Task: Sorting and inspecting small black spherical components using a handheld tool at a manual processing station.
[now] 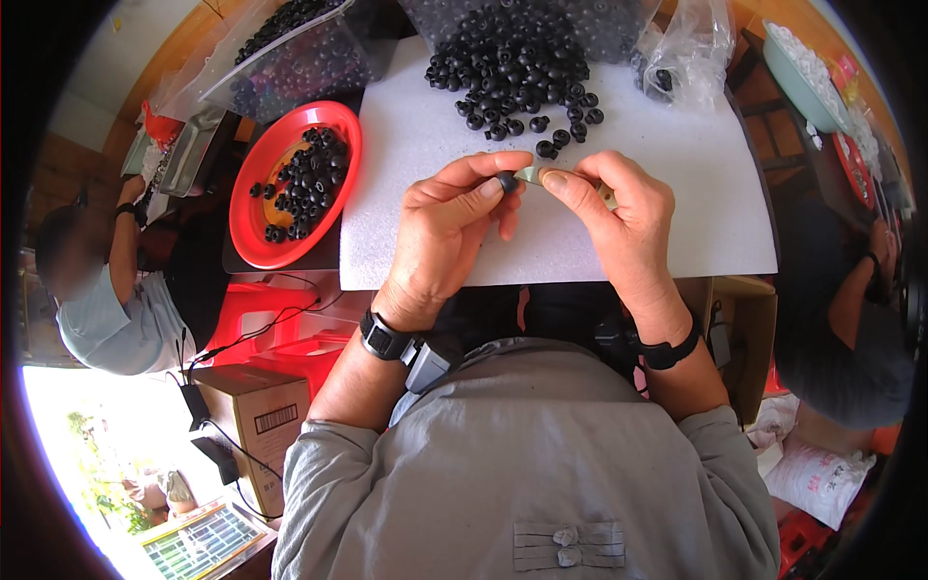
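Above the white foam sheet (396,145), my left hand (435,227) pinches one round black piece (507,181) between thumb and fingers. My right hand (623,213) is closed on a small pale-green flat tool (529,175), whose end meets or nearly meets the black piece. Its exact kind is hard to make out, as my fingers cover much of it. Just beyond my hands lies a heap of similar black pieces (517,72), several with holes through them. A red plate (244,232) to the left holds more of them.
Clear plastic bags (319,72) of black pieces stand at the back left, and a crumpled clear bag (691,58) lies back right. Other people sit at the left (126,309) and right (841,319). A cardboard box (246,416) with cables is at lower left.
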Demonstrator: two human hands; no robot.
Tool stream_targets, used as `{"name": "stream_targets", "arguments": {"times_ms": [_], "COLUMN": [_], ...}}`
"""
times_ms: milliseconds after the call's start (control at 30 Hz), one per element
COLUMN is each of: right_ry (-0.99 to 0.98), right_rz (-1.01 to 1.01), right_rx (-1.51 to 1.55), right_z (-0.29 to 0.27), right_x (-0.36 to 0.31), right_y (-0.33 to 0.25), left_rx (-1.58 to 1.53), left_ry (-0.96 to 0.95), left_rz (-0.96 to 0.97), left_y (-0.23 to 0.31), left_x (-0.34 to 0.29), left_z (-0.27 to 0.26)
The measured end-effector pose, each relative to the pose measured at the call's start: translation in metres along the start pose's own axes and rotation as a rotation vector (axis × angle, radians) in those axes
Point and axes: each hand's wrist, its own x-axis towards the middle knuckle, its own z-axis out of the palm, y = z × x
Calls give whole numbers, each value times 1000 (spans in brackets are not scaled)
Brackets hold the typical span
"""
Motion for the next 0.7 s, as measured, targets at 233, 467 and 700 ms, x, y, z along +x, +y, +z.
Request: {"name": "stream_targets", "arguments": {"times_ms": [233, 467, 700], "right_ry": [-25, -117, 22], "right_rz": [-3, -131, -66], "right_rx": [5, 2, 152], "right_z": [3, 2, -9], "right_x": [0, -4, -7], "right_y": [1, -4, -1], "left_rx": [43, 25, 605], "left_ry": [10, 18, 353], "left_rz": [6, 17, 407], "left_y": [-1, -3, 57], "left_x": [-1, -1, -12], "left_z": [3, 3, -31]}}
